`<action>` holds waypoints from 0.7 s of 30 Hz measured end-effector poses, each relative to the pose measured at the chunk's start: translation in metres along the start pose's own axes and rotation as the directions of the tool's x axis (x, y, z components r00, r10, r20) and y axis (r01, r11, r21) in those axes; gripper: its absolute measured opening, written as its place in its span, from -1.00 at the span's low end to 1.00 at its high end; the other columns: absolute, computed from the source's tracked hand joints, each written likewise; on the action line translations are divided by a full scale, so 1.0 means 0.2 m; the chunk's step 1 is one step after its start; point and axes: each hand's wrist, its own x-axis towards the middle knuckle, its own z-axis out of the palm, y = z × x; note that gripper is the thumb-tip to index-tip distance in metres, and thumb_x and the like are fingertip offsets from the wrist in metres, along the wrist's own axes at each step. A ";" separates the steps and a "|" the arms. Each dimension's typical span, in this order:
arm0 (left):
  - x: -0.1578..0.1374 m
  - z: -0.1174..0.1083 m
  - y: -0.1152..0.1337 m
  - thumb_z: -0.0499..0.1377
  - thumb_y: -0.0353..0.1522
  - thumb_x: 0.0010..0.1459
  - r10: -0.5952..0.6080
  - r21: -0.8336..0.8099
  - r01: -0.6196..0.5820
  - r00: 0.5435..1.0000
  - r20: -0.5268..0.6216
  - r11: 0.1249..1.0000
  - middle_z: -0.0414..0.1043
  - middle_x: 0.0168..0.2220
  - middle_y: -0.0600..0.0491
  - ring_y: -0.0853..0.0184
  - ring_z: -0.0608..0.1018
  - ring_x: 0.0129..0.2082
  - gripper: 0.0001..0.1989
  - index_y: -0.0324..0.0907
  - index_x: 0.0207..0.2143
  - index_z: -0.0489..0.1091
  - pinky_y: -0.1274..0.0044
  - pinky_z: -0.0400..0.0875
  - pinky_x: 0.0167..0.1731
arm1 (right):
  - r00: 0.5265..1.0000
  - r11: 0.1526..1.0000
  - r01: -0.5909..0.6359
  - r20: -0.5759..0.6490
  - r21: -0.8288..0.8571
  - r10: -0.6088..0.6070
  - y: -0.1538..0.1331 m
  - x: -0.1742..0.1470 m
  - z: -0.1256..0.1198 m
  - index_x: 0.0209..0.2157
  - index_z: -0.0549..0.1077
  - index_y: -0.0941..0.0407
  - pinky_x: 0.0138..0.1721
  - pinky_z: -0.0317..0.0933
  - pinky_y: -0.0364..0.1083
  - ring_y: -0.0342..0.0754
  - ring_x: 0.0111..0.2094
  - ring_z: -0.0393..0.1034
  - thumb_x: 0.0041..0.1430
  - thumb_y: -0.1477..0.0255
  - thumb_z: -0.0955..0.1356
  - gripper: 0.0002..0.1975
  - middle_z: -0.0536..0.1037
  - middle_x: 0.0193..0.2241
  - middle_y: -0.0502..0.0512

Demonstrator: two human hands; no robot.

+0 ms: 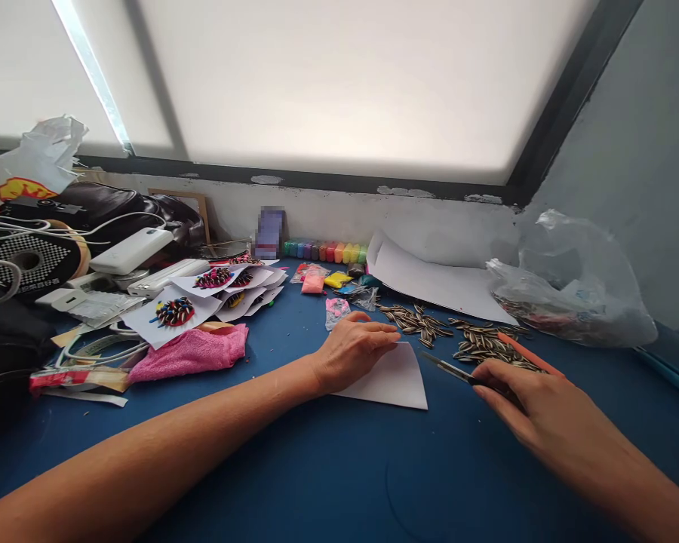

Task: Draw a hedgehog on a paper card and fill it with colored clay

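Paper [393,381] under left hand [351,353], near right hand [535,403].

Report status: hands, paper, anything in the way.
Left hand on white paper. Right hand holding bladed tool, pointed toward paper. Seeds beyond; nothing seen between tool and paper.

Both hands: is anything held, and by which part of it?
The right hand holds a bladed tool by its dark handle. The left hand lies on the paper; any grip is hidden.
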 end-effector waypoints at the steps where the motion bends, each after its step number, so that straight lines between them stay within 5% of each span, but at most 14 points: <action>1: 0.00 0.00 0.00 -0.02 -0.36 0.37 -0.001 0.003 0.001 1.000 0.003 1.000 0.54 -0.06 0.00 0.34 0.60 -0.14 -0.71 -0.13 -0.18 0.51 0.42 0.32 -0.04 | 1.000 1.000 -0.005 0.007 0.004 0.005 0.00 0.00 0.00 -0.33 0.48 -0.03 -0.35 0.29 0.01 0.08 -0.35 0.50 0.19 0.23 0.20 -0.74 0.60 -0.36 0.05; 10: -0.01 0.02 -0.01 -0.04 -0.35 0.38 -0.003 0.010 0.003 1.000 -0.021 1.000 0.53 -0.04 -0.02 0.31 0.58 -0.12 -0.71 -0.14 -0.13 0.49 0.37 0.31 0.00 | 0.991 0.999 0.043 0.125 -0.032 -0.039 -0.02 0.00 -0.02 -0.36 0.50 -0.04 -0.50 0.19 -0.06 0.01 -0.53 0.43 0.20 0.26 0.20 -0.75 0.56 -0.52 0.02; 15: 0.00 0.01 -0.01 0.05 -0.40 0.31 -0.005 -0.001 0.005 1.000 -0.008 1.000 0.34 0.17 -0.11 0.22 0.42 0.13 -0.65 -0.16 0.14 0.30 0.30 0.27 0.08 | 0.971 0.996 0.080 0.230 -0.037 -0.069 0.01 0.00 0.00 -0.36 0.52 -0.04 -0.42 0.24 -0.05 0.02 -0.42 0.48 0.18 0.29 0.22 -0.76 0.61 -0.43 0.02; 21: 0.01 -0.07 0.02 0.00 -0.31 0.35 0.166 -0.127 -0.134 0.943 0.289 0.983 0.26 0.24 -0.01 0.14 0.22 0.28 -0.65 -0.10 0.14 0.31 0.25 0.13 0.19 | 0.954 0.993 0.115 0.281 -0.021 -0.104 0.02 0.00 -0.02 -0.32 0.53 -0.03 -0.34 0.28 -0.03 0.03 -0.35 0.48 0.20 0.29 0.20 -0.73 0.61 -0.37 0.04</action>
